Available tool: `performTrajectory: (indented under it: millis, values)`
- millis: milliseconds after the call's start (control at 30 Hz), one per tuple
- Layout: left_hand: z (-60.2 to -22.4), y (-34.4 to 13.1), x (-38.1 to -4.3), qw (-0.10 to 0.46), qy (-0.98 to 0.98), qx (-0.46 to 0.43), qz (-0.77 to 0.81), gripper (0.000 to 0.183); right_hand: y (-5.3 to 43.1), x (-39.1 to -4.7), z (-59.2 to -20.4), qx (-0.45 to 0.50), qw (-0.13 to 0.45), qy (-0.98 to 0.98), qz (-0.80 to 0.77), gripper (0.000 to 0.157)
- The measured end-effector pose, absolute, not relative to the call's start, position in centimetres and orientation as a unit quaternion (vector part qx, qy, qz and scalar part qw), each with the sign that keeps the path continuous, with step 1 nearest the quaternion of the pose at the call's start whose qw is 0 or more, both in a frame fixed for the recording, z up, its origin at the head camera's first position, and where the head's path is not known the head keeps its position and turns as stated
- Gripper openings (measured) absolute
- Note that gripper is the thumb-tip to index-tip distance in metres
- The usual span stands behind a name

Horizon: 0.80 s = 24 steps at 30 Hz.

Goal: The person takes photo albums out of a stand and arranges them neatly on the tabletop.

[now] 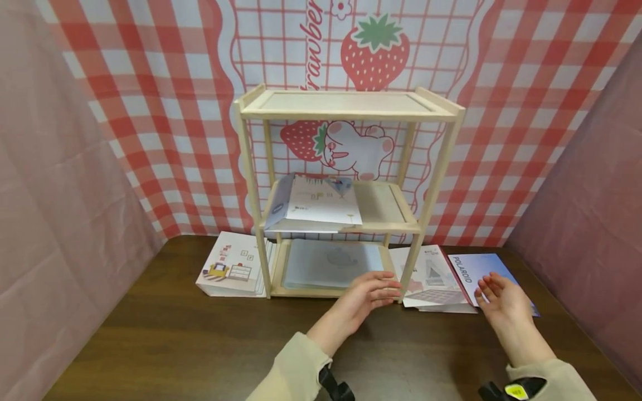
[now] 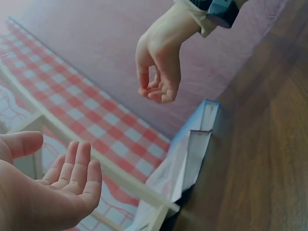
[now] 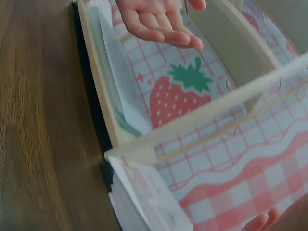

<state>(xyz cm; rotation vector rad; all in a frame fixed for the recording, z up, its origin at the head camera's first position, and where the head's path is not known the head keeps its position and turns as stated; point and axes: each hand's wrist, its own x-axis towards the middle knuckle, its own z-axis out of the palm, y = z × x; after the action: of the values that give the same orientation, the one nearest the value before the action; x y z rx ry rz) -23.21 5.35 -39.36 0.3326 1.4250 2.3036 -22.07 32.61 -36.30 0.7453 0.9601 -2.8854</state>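
My left hand [image 1: 363,298] hovers in front of the bottom tier by the right front post of a pale wooden shelf [image 1: 261,245], fingers extended and holding nothing. My right hand [image 1: 506,306] is empty, palm turned inward with loosely bent fingers, and overlaps a blue book marked POLAROID [image 1: 466,267] in the head view. Left of that lies a white book with a house drawing [image 1: 428,270], atop others. On the middle tier, white books with small drawings [image 1: 321,206] lie partly over the front edge. A bluish translucent folder [image 1: 316,262] lies flat on the bottom tier.
A stack of white books [image 1: 233,264] with a furniture drawing sits left of the shelf on the dark wooden table [image 1: 165,328]. Behind hangs a red checked strawberry cloth [image 1: 175,128]; pink cloths [image 1: 587,184] close off both sides.
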Motion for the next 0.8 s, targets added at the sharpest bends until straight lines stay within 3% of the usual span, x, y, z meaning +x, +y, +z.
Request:
performTrajectory:
  millis: [500, 800]
  values:
    - [-37.4, 1.6, -23.1, 0.156, 0.519, 0.129, 0.83, 0.035, 27.0, -20.6, -34.8, 0.041, -0.047, 0.411, -0.909, 0.024]
    - [-36.8, -0.8, -23.4, 0.12, 0.53, 0.123, 0.83, 0.039, 25.1, -20.5, -34.2, 0.0, -0.037, 0.453, -0.891, 0.026]
